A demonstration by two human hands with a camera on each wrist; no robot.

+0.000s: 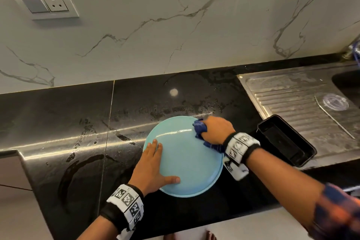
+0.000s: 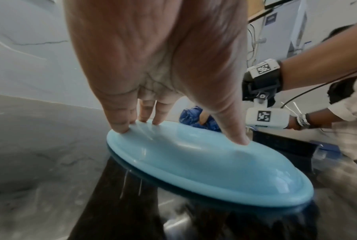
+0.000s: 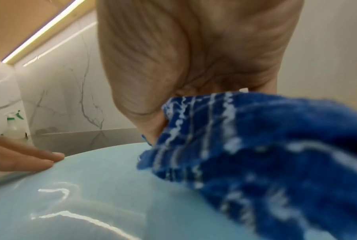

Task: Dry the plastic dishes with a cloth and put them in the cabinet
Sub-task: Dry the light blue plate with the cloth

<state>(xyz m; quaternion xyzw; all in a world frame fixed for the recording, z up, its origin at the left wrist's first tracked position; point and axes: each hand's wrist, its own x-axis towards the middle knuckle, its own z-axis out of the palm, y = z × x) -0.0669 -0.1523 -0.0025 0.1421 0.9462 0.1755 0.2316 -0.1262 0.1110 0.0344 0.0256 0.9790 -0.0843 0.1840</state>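
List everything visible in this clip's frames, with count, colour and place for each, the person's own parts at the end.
Round light-blue plastic plate: one, upside down on the counter, centre.
Blue cloth with white stripes: one, on the plate's far right edge.
Black polished stone counter: one, wet patches, along the wall.
Black rectangular plastic tray: one, right of the plate, at the drainboard's edge.
Clear round lid: one, on the steel drainboard.
White wall socket panel: one, upper left.
Spray bottle: one, pale with green top, far end.
Left hand: flat on the plate.
Right hand: grips the cloth.
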